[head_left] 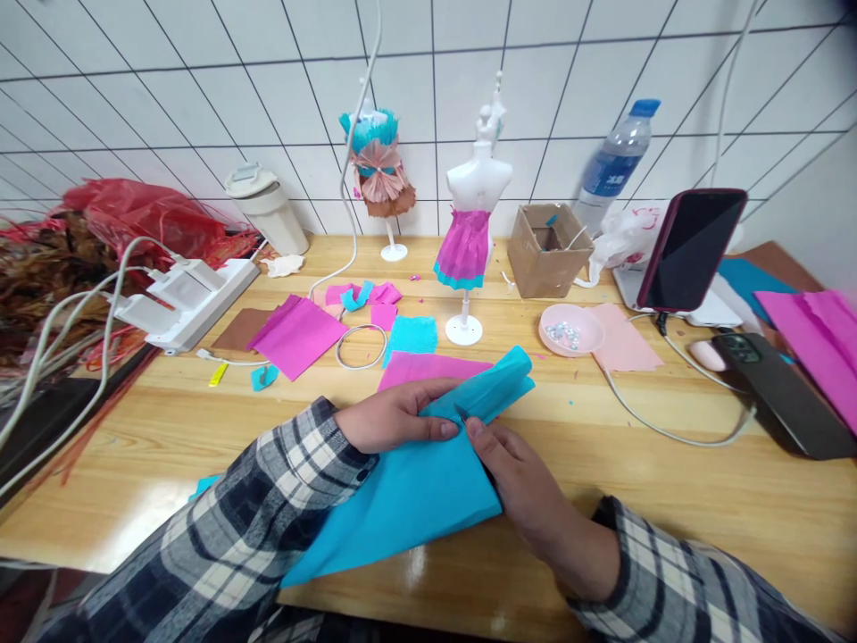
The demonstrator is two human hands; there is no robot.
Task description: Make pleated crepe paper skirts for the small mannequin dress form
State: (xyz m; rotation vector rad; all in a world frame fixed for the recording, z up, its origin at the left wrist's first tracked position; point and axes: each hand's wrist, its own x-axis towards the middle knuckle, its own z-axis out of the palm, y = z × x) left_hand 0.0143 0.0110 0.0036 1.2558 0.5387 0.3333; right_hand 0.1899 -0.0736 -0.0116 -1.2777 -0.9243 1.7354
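My left hand (402, 418) is closed on a folded sheet of blue crepe paper (408, 509), thumb on top. A folded strip at the sheet's upper edge slants up to the right, partly parted from the rest. My right hand (528, 473) is closed around a small pointed blade (461, 413). Only its dark tip shows, at the slit in the paper near my left thumb; the handle is hidden in my palm. Under the blue paper lies a pink paper sheet (428, 367). Behind it stands a white mini dress form (479, 179) wearing a magenta skirt (465, 246) with blue hem.
A second dress form (378, 161) wears a blue, peach and brown outfit. Around the table are a cardboard box (547, 259), pink bead dish (571, 329), upright phone (693, 250), dark phone (783, 393), water bottle (616, 165), cup (268, 210), power strip (194, 304) and magenta paper (298, 335).
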